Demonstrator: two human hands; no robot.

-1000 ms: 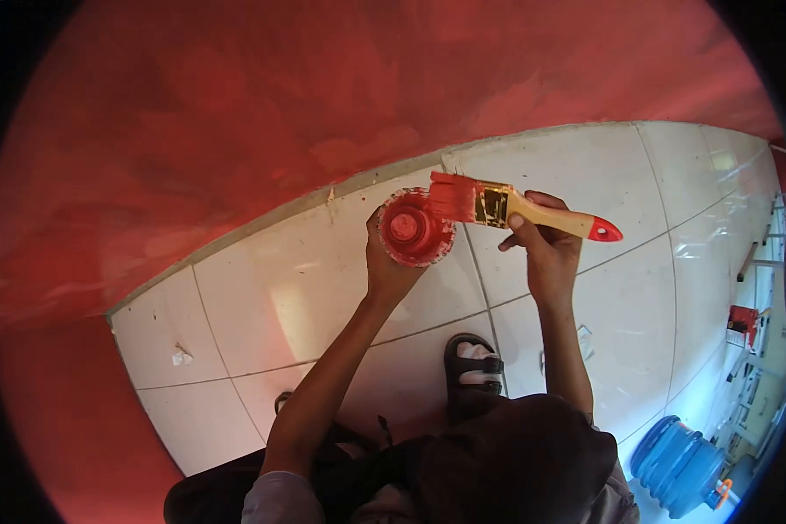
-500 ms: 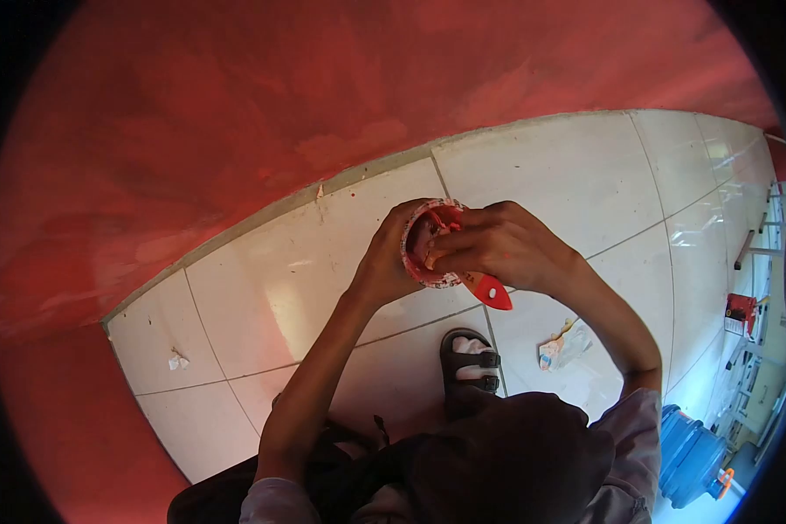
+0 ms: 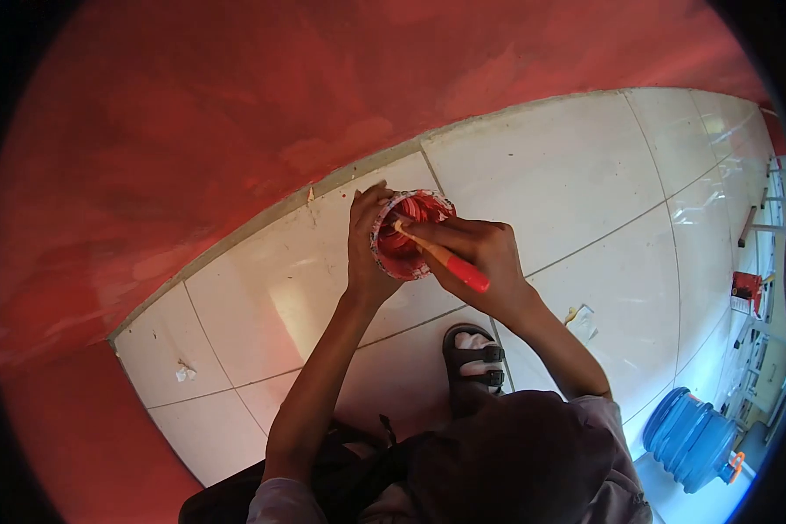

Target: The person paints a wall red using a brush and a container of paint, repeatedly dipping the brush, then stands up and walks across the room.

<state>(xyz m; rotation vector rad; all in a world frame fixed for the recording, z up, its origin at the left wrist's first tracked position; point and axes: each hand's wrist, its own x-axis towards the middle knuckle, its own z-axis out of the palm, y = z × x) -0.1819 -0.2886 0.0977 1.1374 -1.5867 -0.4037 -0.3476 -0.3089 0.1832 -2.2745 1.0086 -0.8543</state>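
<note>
My left hand (image 3: 367, 249) is wrapped round the left side of a round tub (image 3: 395, 258) with a paint-spattered rim and red paint inside. In my right hand (image 3: 485, 258) is a paintbrush (image 3: 456, 265) with a wooden handle and a red end. The brush slants down into the tub, its handle pointing to the lower right; its bristles cannot be made out. The right fingers are closed round the handle over the tub's right edge.
A red wall (image 3: 236, 113) rises beyond the white tiled floor (image 3: 550, 175). A sandalled foot (image 3: 476, 358) stands below the hands. Crumpled scraps (image 3: 582, 322) lie on the tiles. A blue water bottle (image 3: 690, 439) and a red box (image 3: 746, 290) are at the right.
The tub and both hands have shifted slightly left. My right hand has turned, so the brush handle now shows above the tub and more of the inside is visible.
</note>
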